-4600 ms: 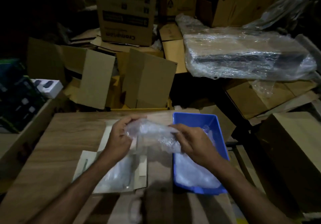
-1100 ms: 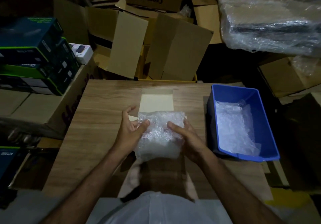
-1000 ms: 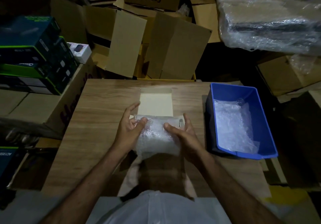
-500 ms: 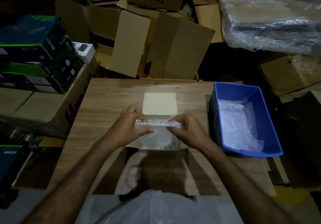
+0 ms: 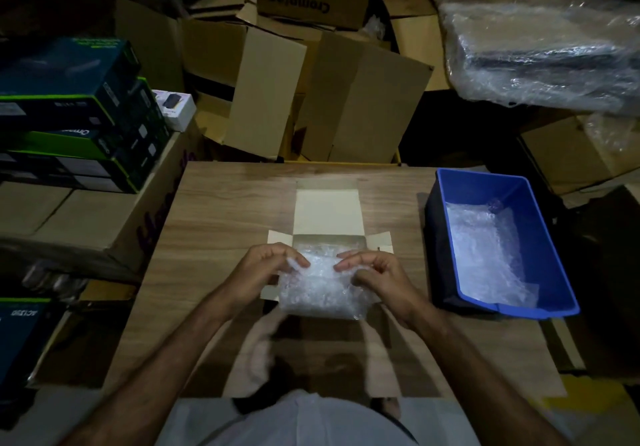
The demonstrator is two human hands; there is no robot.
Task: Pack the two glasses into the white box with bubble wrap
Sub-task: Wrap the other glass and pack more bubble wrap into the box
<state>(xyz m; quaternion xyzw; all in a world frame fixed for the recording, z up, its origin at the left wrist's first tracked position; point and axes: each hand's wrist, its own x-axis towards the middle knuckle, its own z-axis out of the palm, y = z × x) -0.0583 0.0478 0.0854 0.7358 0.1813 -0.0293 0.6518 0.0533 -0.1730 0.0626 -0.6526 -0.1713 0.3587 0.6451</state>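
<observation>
At the centre of the frame, the bubble wrap bundle (image 5: 320,289) has come down from chest height into the white box (image 5: 327,217) on the tabletop (image 5: 221,224). The left hand (image 5: 266,269) and right hand (image 5: 374,276) each keep a pinching grip on its crinkled, cloudy top, so packing looks nearly done; the glasses are hidden inside.

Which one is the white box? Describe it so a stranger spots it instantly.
On the wooden table, left of the blue bin, lies the white box. Its lid flap lies open toward the far edge. Unlike the brown cartons behind, it is pale and stuffed with bubble wrap.
</observation>
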